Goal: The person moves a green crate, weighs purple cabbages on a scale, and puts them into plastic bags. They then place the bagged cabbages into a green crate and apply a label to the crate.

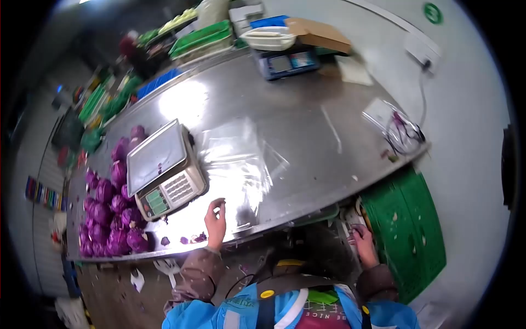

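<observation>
My left hand [215, 223] is above the front edge of the metal table, its fingers loosely curled with a small gap and nothing seen in them. Just beyond it lie flat clear plastic bags [233, 159]. To its left stands a digital scale [174, 186] with scraps of purple leaf on its pan. Several red cabbages [104, 214] are piled left of the scale. My right hand [362, 244] is low, beyond the table edge and beside a green crate [408, 230]. Its fingers are bent together over something small that I cannot make out.
A second scale [287, 63] holds a white basket [268, 39] at the back, beside an open cardboard box [318, 34]. A bag with dark cord [402, 131] lies at the right corner. Loose cabbage leaves [192, 239] line the front edge. Green crates [201, 39] stand behind.
</observation>
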`<state>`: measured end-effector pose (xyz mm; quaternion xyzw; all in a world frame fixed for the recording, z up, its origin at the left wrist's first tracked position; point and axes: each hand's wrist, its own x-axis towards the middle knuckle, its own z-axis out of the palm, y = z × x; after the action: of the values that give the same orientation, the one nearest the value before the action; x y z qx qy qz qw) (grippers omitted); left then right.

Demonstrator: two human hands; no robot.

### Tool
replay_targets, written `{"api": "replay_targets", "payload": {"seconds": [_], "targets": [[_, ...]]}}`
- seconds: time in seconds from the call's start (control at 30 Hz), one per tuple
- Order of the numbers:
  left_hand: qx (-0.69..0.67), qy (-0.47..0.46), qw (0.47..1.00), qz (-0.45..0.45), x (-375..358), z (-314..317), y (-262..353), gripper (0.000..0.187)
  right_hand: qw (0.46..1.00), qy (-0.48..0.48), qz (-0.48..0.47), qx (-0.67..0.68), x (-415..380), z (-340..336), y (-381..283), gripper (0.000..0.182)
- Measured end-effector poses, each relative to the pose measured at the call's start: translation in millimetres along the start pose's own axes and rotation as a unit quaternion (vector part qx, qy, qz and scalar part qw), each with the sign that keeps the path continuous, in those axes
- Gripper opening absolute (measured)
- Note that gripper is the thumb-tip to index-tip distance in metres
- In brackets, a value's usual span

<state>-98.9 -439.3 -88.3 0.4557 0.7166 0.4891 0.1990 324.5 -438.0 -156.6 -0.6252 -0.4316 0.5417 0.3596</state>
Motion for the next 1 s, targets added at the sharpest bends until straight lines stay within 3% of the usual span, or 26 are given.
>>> {"api": "replay_targets", "payload": {"seconds": [0.1, 0.13, 0.17, 0.23, 0.3, 0.37, 0.43, 0.5, 0.57, 0.67, 0.73, 0.77, 0.83, 0.9, 0.97, 1.0], "targets": [[0.151, 0.007, 0.981, 0.124, 28.0, -3.4, -27.7, 0.022, 0.991, -0.131, -0.031, -0.002, 38.0, 38.4, -73.1, 0.018], [0.208, -0.035, 0.970, 0.123, 29.9, -4.9, -19.7, 0.030, 0.986, -0.159, -0.043, -0.030, 54.1, 53.1, -93.3, 0.017], [0.206, -0.034, 0.976, 0.066, 28.6, -2.9, -22.3, 0.039, 0.979, -0.188, -0.053, -0.058, 70.8, 66.9, -110.3, 0.017], [0.274, 0.061, 0.959, 0.022, 18.3, -4.6, -45.6, 0.053, 0.968, -0.204, -0.111, -0.097, 113.4, 97.6, -122.9, 0.020], [0.265, 0.102, 0.952, -0.111, 7.0, -12.0, -62.8, 0.066, 0.941, -0.196, -0.200, -0.190, 157.8, 133.0, -130.3, 0.022], [0.234, 0.156, 0.941, -0.190, 1.7, -20.4, -85.4, 0.070, 0.919, -0.220, -0.227, -0.235, 193.5, 171.5, -146.5, 0.027], [0.212, 0.168, 0.939, -0.211, 4.1, -21.8, -84.6, 0.073, 0.886, -0.212, -0.209, -0.356, 212.5, 212.9, -164.2, 0.032], [0.071, 0.164, 0.939, -0.295, 11.8, -16.6, -56.0, 0.077, 0.855, -0.226, -0.149, -0.443, 230.0, 251.9, -163.1, 0.038], [-0.065, 0.154, 0.947, -0.273, 0.4, 8.1, -95.1, 0.075, 0.868, -0.236, -0.167, -0.403, 241.7, 279.9, -163.7, 0.039], [-0.189, 0.169, 0.905, -0.342, 14.6, 24.9, -43.6, 0.077, 0.869, -0.242, -0.210, -0.377, 261.7, 303.5, -175.5, 0.042], [-0.164, 0.184, 0.912, -0.327, 6.7, 27.0, -58.2, 0.078, 0.822, -0.228, -0.246, -0.460, 269.3, 310.5, -186.3, 0.047], [-0.138, 0.191, 0.922, -0.307, 2.0, 26.6, -64.2, 0.078, 0.820, -0.232, -0.250, -0.460, 270.1, 312.0, -198.5, 0.047], [-0.197, 0.208, 0.893, -0.348, -3.9, 19.9, -37.9, 0.080, 0.823, -0.181, -0.203, -0.498, 275.7, 315.8, -228.3, 0.048], [-0.198, 0.208, 0.890, -0.356, -15.0, 20.6, -19.5, 0.073, 0.814, -0.159, -0.254, -0.497, 293.2, 324.3, -238.8, 0.053], [-0.290, 0.244, 0.848, -0.372, -21.4, 28.3, -2.4, 0.073, 0.763, -0.209, -0.432, -0.433, 324.8, 343.1, -231.2, 0.065], [-0.367, 0.258, 0.799, -0.400, -21.5, 31.0, 7.7, 0.073, 0.765, -0.209, -0.437, -0.425, 338.5, 357.5, -226.2, 0.065]]}}
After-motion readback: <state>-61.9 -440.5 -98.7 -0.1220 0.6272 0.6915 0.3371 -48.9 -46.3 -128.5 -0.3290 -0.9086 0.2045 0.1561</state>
